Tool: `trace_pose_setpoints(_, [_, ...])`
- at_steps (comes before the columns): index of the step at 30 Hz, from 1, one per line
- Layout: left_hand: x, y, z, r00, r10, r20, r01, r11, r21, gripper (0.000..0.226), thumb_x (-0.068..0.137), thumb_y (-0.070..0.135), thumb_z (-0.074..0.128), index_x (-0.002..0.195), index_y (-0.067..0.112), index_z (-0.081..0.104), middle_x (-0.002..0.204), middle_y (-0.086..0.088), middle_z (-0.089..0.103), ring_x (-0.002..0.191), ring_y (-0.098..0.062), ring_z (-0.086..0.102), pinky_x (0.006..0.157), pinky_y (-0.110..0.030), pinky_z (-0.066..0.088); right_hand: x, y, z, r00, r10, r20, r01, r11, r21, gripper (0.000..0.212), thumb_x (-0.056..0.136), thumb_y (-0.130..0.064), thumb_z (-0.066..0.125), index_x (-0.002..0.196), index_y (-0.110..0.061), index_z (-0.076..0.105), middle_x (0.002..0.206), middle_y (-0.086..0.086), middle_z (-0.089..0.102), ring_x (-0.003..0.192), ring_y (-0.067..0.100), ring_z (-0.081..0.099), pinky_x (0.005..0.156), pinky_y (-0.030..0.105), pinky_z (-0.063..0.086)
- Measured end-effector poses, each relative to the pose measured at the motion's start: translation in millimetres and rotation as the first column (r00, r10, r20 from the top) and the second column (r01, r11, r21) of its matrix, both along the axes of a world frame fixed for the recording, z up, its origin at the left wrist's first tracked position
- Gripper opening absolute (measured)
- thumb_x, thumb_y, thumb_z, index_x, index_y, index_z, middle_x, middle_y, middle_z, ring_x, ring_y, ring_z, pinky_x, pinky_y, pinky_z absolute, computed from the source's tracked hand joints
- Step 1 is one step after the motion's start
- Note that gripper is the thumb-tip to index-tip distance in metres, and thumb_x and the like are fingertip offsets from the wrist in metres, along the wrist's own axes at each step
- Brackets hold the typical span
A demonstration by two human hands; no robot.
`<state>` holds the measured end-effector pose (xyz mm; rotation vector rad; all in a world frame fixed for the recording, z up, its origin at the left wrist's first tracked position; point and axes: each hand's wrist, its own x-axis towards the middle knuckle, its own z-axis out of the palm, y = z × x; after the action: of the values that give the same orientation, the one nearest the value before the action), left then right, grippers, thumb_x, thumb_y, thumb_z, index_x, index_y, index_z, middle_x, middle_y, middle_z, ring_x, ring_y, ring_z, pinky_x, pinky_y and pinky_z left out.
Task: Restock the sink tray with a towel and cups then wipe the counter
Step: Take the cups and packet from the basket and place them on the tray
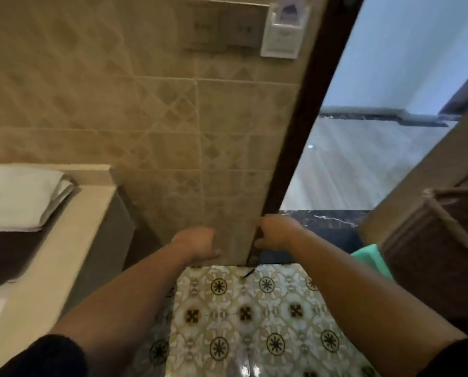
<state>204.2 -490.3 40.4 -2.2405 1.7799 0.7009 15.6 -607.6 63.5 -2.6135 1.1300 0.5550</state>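
Beside a tiled bathroom wall [159,118], a folded white towel [17,197] is lying flat on the counter [72,248] while you are curling your left hand [197,243] and right hand [276,231] into loose, empty fists.

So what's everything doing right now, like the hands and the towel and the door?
Left hand: curled shut, empty, in front of the wall.
Right hand: curled, at the door frame; whether it holds anything is unclear.
Towel: folded, lying on the counter.
Door: open.
Green cloth: partly hidden behind the right forearm.

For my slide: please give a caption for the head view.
Both hands, left and right, curled near the tiled wall; folded white towel lies at left.
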Motion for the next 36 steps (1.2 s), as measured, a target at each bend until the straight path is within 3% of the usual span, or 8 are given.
trace_pose_setpoints(3, [-87.7, -36.8, -3.8, 0.995, -0.096, -0.006, 0.095, 0.991, -0.09, 0.06, 0.087, 0.056, 0.059, 0.135, 0.021, 0.051, 0.138, -0.006, 0.056, 0.122, -0.027, 0.055, 0.095, -0.042, 0.049, -106.0, -5.7, 2.2, 0.994, -0.084, 0.068, 0.088, 0.994, -0.062, 0.049, 0.081, -0.047, 0.059, 0.125, -0.025, 0.058, 0.124, 0.004, 0.063, 0.107, 0.03, 0.061, 0.082, 0.043, 0.053])
trace_pose_setpoints(8, [-253.2, -80.6, -3.7, 0.969, -0.245, 0.042, 0.249, 0.959, -0.14, 0.049, 0.085, 0.057, 0.06, 0.117, 0.02, 0.055, 0.117, -0.007, 0.064, 0.101, -0.028, 0.062, 0.073, -0.038, 0.05, -272.1, -11.5, -1.7, 0.979, -0.194, 0.062, 0.2, 0.972, -0.123, 0.062, 0.082, -0.053, 0.063, 0.134, -0.021, 0.048, 0.131, 0.01, 0.055, 0.114, 0.034, 0.057, 0.085, 0.043, 0.049])
trace_pose_setpoints(14, [-402.3, -115.9, 2.1, 0.933, -0.356, 0.043, 0.358, 0.916, -0.181, 0.055, 0.085, 0.062, 0.055, 0.122, 0.021, 0.053, 0.128, -0.004, 0.062, 0.111, -0.026, 0.06, 0.081, -0.04, 0.052, -421.2, -19.2, 5.2, 0.941, -0.332, 0.065, 0.338, 0.93, -0.141, 0.058, 0.084, -0.049, 0.063, 0.133, -0.022, 0.048, 0.128, 0.009, 0.055, 0.115, 0.032, 0.055, 0.088, 0.042, 0.048])
trace_pose_setpoints(18, [-460.0, -146.1, 5.6, 0.913, -0.404, 0.053, 0.406, 0.891, -0.206, 0.063, 0.085, 0.063, 0.053, 0.13, 0.019, 0.051, 0.133, -0.007, 0.06, 0.115, -0.029, 0.06, 0.084, -0.043, 0.053, -480.2, -41.2, 11.1, 0.923, -0.37, 0.108, 0.384, 0.91, -0.158, 0.053, 0.083, -0.048, 0.064, 0.127, -0.023, 0.051, 0.123, 0.009, 0.056, 0.113, 0.033, 0.055, 0.086, 0.044, 0.048])
trace_pose_setpoints(22, [-501.9, -186.9, -2.4, 0.9, -0.431, 0.07, 0.434, 0.867, -0.243, 0.06, 0.086, 0.064, 0.053, 0.128, 0.022, 0.052, 0.13, -0.004, 0.061, 0.111, -0.027, 0.062, 0.071, -0.039, 0.046, -517.0, -80.0, 8.4, 0.915, -0.393, 0.09, 0.403, 0.901, -0.158, 0.051, 0.085, -0.047, 0.063, 0.127, -0.02, 0.051, 0.122, 0.01, 0.056, 0.113, 0.034, 0.055, 0.087, 0.046, 0.05])
trace_pose_setpoints(26, [-535.1, -243.1, -14.9, 0.887, -0.46, 0.048, 0.456, 0.853, -0.254, 0.062, 0.088, 0.061, 0.052, 0.134, 0.019, 0.05, 0.132, -0.009, 0.06, 0.113, -0.03, 0.061, 0.079, -0.044, 0.053, -550.8, -130.7, 4.0, 0.901, -0.424, 0.09, 0.433, 0.888, -0.156, 0.049, 0.087, -0.047, 0.062, 0.126, -0.019, 0.052, 0.121, 0.008, 0.056, 0.112, 0.032, 0.055, 0.085, 0.049, 0.051])
trace_pose_setpoints(33, [-592.4, -343.6, -17.0, 0.882, -0.472, -0.001, 0.453, 0.847, -0.276, 0.053, 0.091, 0.055, 0.05, 0.13, 0.018, 0.053, 0.119, -0.008, 0.065, 0.099, -0.028, 0.065, 0.078, -0.046, 0.058, -614.9, -220.8, -6.4, 0.871, -0.484, 0.08, 0.49, 0.863, -0.12, 0.054, 0.088, -0.045, 0.062, 0.134, -0.02, 0.048, 0.128, 0.007, 0.055, 0.116, 0.03, 0.052, 0.086, 0.045, 0.049])
trace_pose_setpoints(36, [-611.4, -372.1, -19.8, 0.902, -0.432, -0.018, 0.404, 0.857, -0.319, 0.04, 0.092, 0.051, 0.049, 0.113, 0.019, 0.057, 0.109, -0.006, 0.064, 0.089, -0.026, 0.062, 0.067, -0.04, 0.055, -637.2, -254.8, -21.5, 0.869, -0.489, 0.073, 0.494, 0.864, -0.102, 0.054, 0.088, -0.045, 0.063, 0.135, -0.021, 0.048, 0.128, 0.005, 0.055, 0.115, 0.027, 0.053, 0.082, 0.041, 0.048])
